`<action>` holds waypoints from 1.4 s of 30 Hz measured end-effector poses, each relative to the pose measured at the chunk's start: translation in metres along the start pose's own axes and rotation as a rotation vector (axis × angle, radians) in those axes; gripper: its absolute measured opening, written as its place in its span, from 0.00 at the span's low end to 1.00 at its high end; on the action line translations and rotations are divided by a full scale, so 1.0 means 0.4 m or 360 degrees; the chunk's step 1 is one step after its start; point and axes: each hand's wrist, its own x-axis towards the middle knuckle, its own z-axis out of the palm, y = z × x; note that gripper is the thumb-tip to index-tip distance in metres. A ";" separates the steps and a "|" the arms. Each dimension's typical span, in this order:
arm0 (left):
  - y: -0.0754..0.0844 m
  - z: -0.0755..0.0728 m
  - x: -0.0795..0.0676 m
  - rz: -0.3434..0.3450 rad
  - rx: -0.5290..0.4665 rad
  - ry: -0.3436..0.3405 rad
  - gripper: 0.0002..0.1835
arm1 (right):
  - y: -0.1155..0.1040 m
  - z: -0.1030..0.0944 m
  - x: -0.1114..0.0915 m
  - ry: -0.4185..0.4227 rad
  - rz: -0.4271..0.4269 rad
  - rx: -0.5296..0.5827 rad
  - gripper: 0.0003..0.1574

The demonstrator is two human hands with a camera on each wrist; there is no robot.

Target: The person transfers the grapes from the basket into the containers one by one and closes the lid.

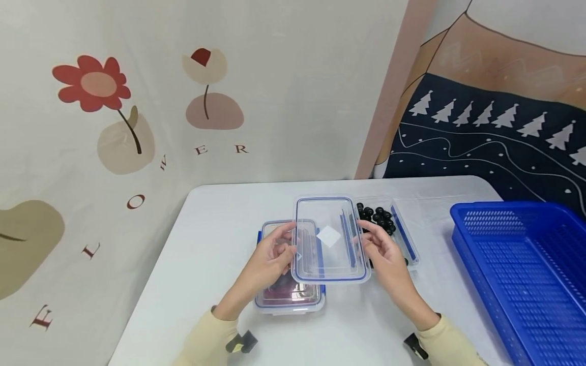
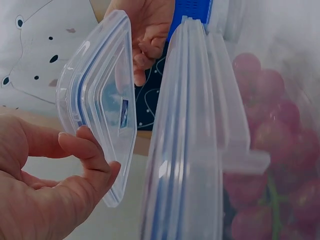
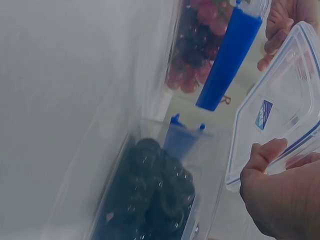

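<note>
Both hands hold a clear plastic lid [image 1: 334, 267] with a blue seal and a pale diamond-shaped label, raised above the table. The left hand [image 1: 272, 254] pinches its left edge between thumb and fingers; the right hand [image 1: 384, 251] grips the right edge likewise. Below and to the left sits a lidded clear food container [image 1: 288, 307], partly covered by the raised lid. Red grapes [image 2: 272, 135] show through its wall in the left wrist view. At the right, behind the right hand, stands an uncovered clear container [image 1: 407, 246] holding black grapes [image 1: 382, 218].
A large blue plastic basket [image 1: 471, 264] occupies the right side of the white table [image 1: 206, 244]. Blue side latches [image 3: 230, 60] hang on the lidded container. Behind the table hang a flower-printed cloth [image 1: 284, 76] and a dark tree-patterned cloth [image 1: 494, 137].
</note>
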 end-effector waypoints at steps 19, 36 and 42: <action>-0.001 0.164 0.058 0.0019 -0.0168 0.0064 0.32 | 0.005 -0.131 0.015 0.0049 0.0157 -0.0129 0.27; 0.035 0.278 0.154 0.0118 -0.0098 0.0501 0.19 | -0.008 -0.206 0.067 0.0313 0.0295 -0.0139 0.31; 0.056 0.296 0.179 0.0389 -0.0024 0.0709 0.09 | -0.020 -0.204 0.076 0.0640 0.0057 -0.0112 0.23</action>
